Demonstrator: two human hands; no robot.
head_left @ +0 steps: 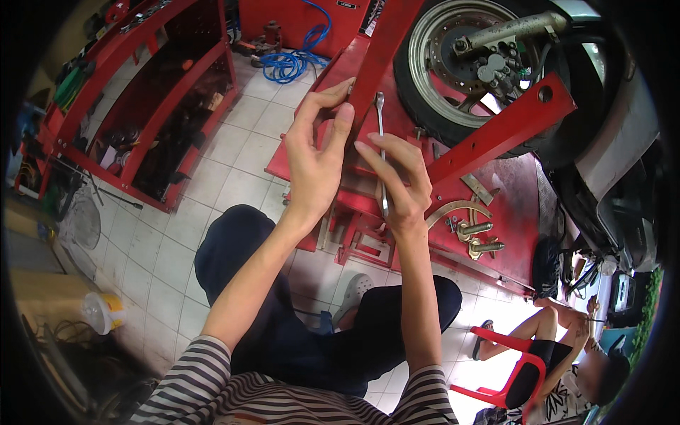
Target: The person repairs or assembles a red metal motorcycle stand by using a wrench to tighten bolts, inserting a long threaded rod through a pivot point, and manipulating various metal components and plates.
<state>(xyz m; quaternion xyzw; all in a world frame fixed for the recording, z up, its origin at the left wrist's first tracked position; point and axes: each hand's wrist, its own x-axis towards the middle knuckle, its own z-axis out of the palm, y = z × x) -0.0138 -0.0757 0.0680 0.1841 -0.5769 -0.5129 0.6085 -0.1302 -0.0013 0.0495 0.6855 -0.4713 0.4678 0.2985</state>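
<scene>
A person in a striped top sits on the tiled floor by a red lift (pixel 496 134) that carries a motorbike wheel (pixel 467 64). The right hand (pixel 400 177) has its grip closed round a slim metal wrench (pixel 382 152), held upright in the fingers just above the lift. The left hand (pixel 319 152) is open, its fingertips near the wrench's upper end, holding nothing. To work well, the left fingers could steady the wrench head so it seats squarely.
</scene>
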